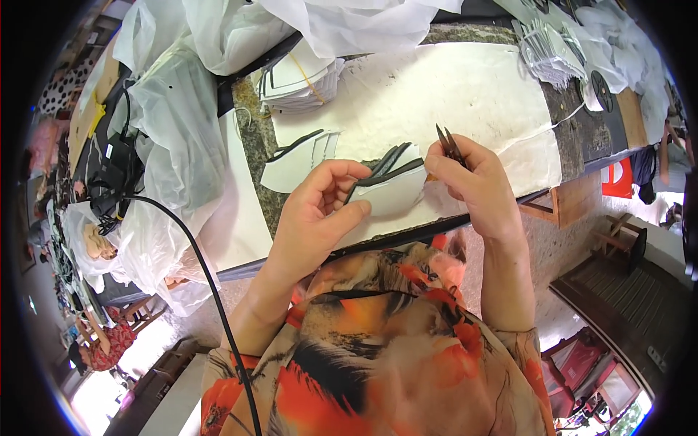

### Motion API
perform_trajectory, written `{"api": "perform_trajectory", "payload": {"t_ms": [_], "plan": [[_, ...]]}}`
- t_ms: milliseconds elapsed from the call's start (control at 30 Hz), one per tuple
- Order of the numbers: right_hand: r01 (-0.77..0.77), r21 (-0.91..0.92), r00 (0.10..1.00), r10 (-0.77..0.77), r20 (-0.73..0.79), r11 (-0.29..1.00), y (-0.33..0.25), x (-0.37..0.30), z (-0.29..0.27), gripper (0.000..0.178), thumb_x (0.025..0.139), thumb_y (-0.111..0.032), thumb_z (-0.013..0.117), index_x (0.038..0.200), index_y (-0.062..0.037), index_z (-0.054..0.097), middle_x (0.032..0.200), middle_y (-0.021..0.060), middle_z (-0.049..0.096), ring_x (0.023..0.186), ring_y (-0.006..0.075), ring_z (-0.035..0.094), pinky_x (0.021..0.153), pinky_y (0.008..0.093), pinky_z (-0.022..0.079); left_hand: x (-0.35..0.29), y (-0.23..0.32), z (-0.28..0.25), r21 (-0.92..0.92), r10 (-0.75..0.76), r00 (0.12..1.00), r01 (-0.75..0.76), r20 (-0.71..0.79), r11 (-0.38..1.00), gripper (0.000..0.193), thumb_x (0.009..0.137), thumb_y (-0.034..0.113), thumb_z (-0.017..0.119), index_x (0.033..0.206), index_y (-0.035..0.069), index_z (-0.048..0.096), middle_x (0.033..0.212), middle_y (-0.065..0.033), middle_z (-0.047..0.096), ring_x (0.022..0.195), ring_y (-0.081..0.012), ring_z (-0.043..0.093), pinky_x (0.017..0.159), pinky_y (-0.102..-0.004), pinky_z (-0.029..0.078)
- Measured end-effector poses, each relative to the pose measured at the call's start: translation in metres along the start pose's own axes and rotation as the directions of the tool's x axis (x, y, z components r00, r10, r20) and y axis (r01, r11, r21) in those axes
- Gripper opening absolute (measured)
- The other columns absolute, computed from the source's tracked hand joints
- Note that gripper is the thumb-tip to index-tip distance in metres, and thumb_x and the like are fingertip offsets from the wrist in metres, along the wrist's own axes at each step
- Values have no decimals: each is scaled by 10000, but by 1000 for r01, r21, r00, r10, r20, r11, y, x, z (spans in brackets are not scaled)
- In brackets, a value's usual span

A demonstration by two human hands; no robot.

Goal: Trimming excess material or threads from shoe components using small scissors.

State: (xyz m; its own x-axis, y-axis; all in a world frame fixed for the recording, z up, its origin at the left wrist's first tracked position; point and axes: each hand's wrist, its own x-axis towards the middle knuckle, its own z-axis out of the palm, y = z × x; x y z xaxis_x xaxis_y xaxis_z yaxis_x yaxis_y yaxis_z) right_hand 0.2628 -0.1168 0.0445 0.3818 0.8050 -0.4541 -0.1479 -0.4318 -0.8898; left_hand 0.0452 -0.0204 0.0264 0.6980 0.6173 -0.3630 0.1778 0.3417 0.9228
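My left hand (309, 218) pinches the left end of a thin white cut piece (396, 198) with a black strip along its upper edge. At the piece's right end is my right hand (476, 185), closed around small dark thread snips (449, 145) whose points face up and away from me. Whether its fingertips also grip the piece is hard to tell. Just behind the held piece lie more dark strips (392, 158), partly covered. To the left, a similar white piece with a black edge (299, 163) rests on the table.
A banded stack of white pieces (302, 83) sits at the back left, another stack (552, 54) at the back right. White sheeting (465, 87) covers the worktable. Plastic bags (182, 138) crowd the left and far edges. A black cable (200, 247) runs down the left side.
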Motion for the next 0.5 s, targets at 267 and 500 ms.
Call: {"api": "perform_trajectory", "payload": {"t_ms": [267,500], "plan": [[-39,63,983,27,182,997,11,-1,-1,269,863,-157,741,1074,2,690,814,-53,593,733,28,480,644,204,392,2,9,10,-119,40,997,-47,-61,992,314,902,9,689,1203,54,612,1016,22,601,895,-44,531,791,-202,445],[15,138,997,-25,72,990,14,-4,4,193,874,-101,714,1036,-1,687,800,-72,594,704,5,476,600,194,372,-3,17,10,497,242,957,-134,-158,857,168,906,102,710,1049,16,689,887,5,562,782,-68,507,699,-230,430]]}}
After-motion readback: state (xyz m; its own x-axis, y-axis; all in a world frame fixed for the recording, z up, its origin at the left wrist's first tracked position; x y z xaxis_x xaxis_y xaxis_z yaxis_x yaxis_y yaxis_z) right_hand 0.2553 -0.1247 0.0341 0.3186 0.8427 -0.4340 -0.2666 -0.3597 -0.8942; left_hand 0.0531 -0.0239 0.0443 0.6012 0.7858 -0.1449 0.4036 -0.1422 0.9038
